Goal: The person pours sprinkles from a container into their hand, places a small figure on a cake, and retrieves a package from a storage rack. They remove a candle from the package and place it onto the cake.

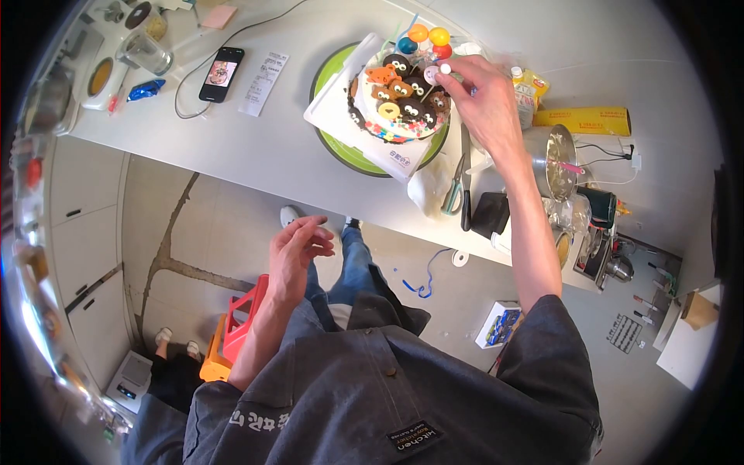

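Note:
A round decorated cake (376,116) stands on a white square board (329,108) over a green turntable (322,74). Dark round cookies with googly eyes, brown bear shapes and coloured sprinkles cover its top. Orange, yellow, red and blue balls (418,33) rise at its back. At the cake's right edge my right hand (488,101) is closed, thumb and forefinger pinching a small white ball (445,69). Right beside it is a pale pink ball (431,75) on a thin stick. My left hand (296,252) hangs below the table edge, fingers loosely bent and apart, holding nothing.
Scissors (455,190), a black-handled knife (466,203) and a metal bowl (552,163) lie to the right. A phone (222,74) and a paper receipt (263,84) are on the left. Red and orange stools (242,314) stand below; another person's feet (178,341) show nearby.

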